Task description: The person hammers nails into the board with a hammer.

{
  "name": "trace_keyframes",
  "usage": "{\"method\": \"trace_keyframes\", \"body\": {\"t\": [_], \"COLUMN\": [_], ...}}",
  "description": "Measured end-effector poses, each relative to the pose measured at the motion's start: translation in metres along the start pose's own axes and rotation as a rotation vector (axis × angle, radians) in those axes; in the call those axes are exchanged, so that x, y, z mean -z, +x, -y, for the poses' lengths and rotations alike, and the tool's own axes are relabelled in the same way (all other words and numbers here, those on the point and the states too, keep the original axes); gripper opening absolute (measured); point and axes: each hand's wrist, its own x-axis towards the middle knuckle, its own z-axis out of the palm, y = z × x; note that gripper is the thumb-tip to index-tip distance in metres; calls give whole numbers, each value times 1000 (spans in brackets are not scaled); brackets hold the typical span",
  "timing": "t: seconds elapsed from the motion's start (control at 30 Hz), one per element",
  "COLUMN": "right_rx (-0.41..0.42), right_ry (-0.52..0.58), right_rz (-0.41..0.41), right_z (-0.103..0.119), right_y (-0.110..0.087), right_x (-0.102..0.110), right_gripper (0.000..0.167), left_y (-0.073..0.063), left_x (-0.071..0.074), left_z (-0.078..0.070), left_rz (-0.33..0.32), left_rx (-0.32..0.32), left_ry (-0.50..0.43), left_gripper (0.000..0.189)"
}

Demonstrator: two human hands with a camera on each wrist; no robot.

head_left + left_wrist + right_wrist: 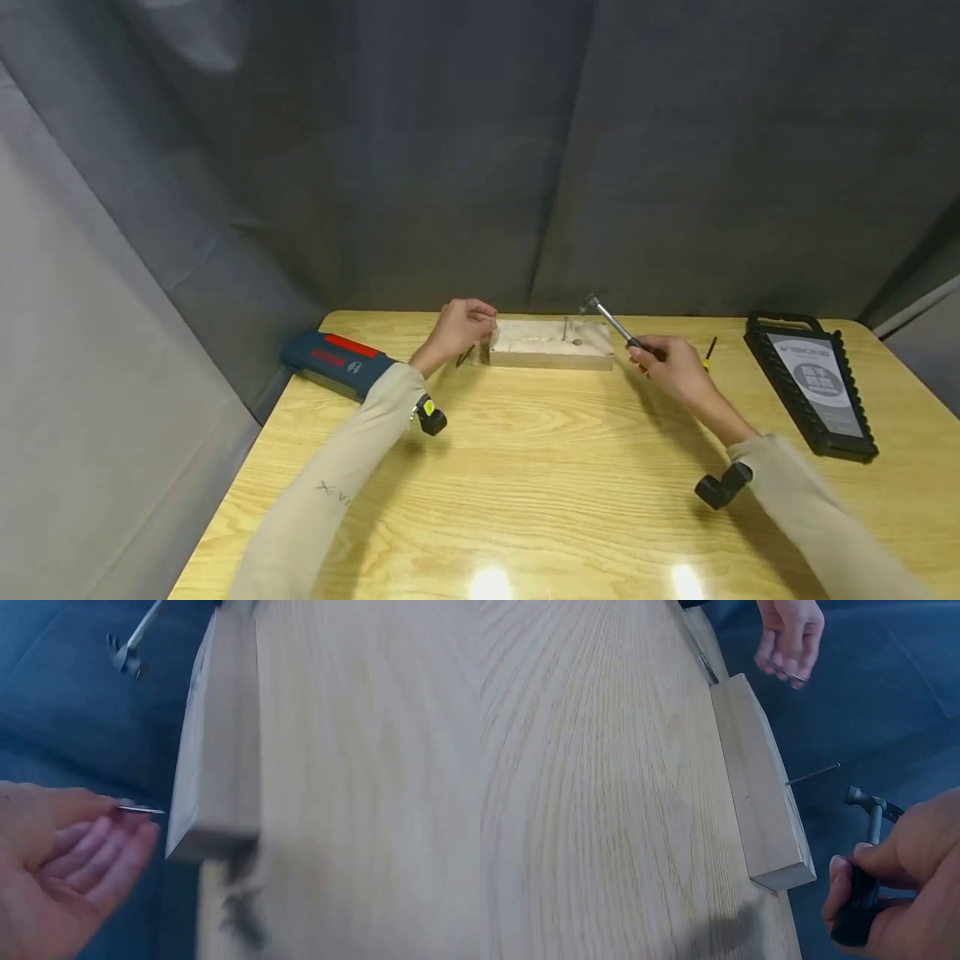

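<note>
Dark grey cloth hangs behind a pale wooden worktop. Near the middle of its back edge lies a wooden block, long side roughly along that edge. One nail stands out of its top face, with a dark round mark just beside it.

Past the block's left end, the left hand pinches a second nail between thumb and finger, apart from the wood. Under that hand a small dark item lies on the worktop, too blurred to name. The right hand has its fingers wrapped round the black handle of a hammer, whose head is raised near the standing nail without touching it.

Toward the back right corner lies a black rack with a carry handle and a notched side; it bears a printed grey sheet. By the back left corner sits a blue tool body with a red panel, partly behind the left sleeve. A thin yellow-and-black tool shows beyond the right hand, partly hidden.
</note>
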Motion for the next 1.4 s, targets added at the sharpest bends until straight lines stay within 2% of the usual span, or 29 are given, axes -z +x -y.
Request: {"method": "trace_keyframes", "body": {"t": [0.13, 0.23, 0.3, 0.4, 0.53, 0.7, 0.9, 1.2, 1.4], "right_rx": [20, 37, 46, 62, 85, 92, 95, 166, 179], "right_ry": [0, -2, -4, -5, 0, -4, -7, -51, -91], "right_rz": [-36, -58, -69, -82, -98, -109, -124, -183, -179], "right_z": [2, 5, 7, 10, 12, 15, 19, 22, 25], "right_y": [-3, -4, -5, -7, -9, -11, -11, -9, -8], "right_x": [-1, -1, 0, 1, -1, -4, -5, -10, -11], "right_gripper": [33, 33, 33, 33, 30, 29, 28, 23, 21], "left_y": [11, 17, 21, 24, 25, 26, 29, 29, 27], "left_x": [-32, -56, -69, -85, -100, -108, -105, -101, -104], "left_z": [1, 1, 1, -1, -6, -2, 6, 5, 5], "left_rz": [-60, -99, -117, -120, -104, -99, -105, -97, -104], "left_rx": [-37, -52, -67, -96, -137, -165, -193, -226, -236], "left_ry": [-267, -408, -449, -449, -449, -417, -359, -360, -353], "left_gripper": [21, 20, 19, 19, 21, 22, 19, 20, 22]}}
